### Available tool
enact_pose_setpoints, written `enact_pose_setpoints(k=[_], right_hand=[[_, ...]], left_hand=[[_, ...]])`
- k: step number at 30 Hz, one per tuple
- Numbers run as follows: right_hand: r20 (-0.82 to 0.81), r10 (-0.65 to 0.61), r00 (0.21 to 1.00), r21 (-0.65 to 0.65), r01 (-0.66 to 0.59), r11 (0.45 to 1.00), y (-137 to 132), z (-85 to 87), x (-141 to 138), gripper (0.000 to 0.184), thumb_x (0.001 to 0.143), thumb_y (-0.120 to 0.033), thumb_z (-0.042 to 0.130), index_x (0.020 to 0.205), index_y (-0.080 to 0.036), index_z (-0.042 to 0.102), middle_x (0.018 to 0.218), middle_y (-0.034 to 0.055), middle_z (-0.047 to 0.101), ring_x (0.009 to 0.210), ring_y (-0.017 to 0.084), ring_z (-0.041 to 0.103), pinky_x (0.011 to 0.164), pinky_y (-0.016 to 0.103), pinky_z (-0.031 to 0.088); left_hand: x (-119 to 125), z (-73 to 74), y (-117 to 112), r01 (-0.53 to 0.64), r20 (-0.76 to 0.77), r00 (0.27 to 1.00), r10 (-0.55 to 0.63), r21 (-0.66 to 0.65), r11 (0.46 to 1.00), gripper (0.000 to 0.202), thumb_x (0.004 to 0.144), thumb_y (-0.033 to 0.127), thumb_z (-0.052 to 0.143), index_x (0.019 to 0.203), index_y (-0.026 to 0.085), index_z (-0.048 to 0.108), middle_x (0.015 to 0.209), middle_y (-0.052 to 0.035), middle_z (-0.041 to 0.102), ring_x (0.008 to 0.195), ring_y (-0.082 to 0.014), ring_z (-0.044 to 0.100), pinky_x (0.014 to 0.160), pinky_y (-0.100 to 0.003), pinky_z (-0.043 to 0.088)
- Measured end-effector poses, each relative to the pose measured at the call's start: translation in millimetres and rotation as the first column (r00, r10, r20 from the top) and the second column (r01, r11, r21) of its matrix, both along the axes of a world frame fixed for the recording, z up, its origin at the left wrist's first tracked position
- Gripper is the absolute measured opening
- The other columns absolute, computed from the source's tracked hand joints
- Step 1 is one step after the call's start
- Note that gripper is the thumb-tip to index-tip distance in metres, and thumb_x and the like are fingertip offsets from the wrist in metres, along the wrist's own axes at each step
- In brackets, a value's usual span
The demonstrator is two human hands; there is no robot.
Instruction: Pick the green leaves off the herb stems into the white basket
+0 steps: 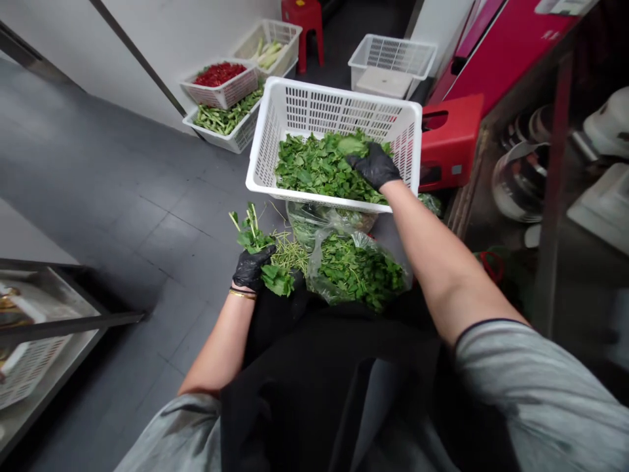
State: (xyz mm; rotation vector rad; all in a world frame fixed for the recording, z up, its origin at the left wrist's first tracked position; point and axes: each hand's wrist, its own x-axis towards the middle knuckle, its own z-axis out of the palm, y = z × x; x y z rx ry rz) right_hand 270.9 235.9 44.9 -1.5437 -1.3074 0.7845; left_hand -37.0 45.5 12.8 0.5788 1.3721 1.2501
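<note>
Grey floor (pixel 122 177) fills much of the left of my view. Biggest item on it: white slotted basket (pixel 339 92), upper centre, with loose green leaves (pixel 314 164) spread across its bottom. Below it, centre of frame, I've got an open clear plastic bag (pixel 319 288) full of leafy greens (pixel 361 272). Smaller white basket with red contents (pixel 234 95) sits on another one holding green pods (pixel 243 136), upper left of centre. Right hand (pixel 376 165), black glove, is inside the big basket at its right end, touching the leaves; fingers partly buried, can't tell if they're pinching any. Left hand (pixel 251 267), also gloved, left of centre: fingers wrapped round a leafy bunch (pixel 255 241), cut stems up. Thin loose stalks (pixel 289 254) just right of it. Gold bracelet (pixel 242 294) on the left wrist.
</note>
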Motion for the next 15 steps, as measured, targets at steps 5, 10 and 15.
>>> enact_pose_setpoints(k=[5,10,15], right_hand=[[0.223,0.121,0.967,0.025,-0.130,0.991,-21.8,1.4,-25.7,0.030,0.070,-0.029,0.077,0.093,-0.012,0.066,0.104,0.0155,0.064,0.114,0.031,0.055,0.106,0.054,0.037],[-0.038,0.705,0.708,-0.048,-0.706,0.706,-129.7,-27.5,-122.1,0.039,0.067,-0.034,0.076,0.103,-0.019,0.070,0.109,0.0064,0.069,0.098,0.020,0.064,0.090,0.035,0.050],[-0.258,0.641,0.723,-0.235,-0.690,0.684,-168.5,-40.5,-132.9,0.040,0.065,-0.038,0.077,0.097,-0.015,0.073,0.084,0.0030,0.072,0.074,0.016,0.065,0.069,0.026,0.050]], left_hand=[[1.4,0.4,-7.9,-0.061,-0.036,0.997,0.063,0.048,0.997,0.035,0.044,0.022,0.089,0.075,0.017,0.072,0.072,-0.0004,0.069,0.065,-0.0132,0.060,0.064,-0.026,0.048],[14.4,-2.0,-19.2,-0.026,0.060,0.998,0.025,0.016,1.000,0.031,0.048,0.029,0.088,0.072,0.016,0.073,0.070,-0.0005,0.068,0.067,-0.0150,0.062,0.068,-0.029,0.050],[14.9,1.2,-39.8,0.081,0.164,0.983,-0.083,0.019,0.997,0.036,0.052,0.029,0.087,0.084,0.016,0.075,0.069,-0.0012,0.068,0.061,-0.0151,0.061,0.061,-0.029,0.049]])
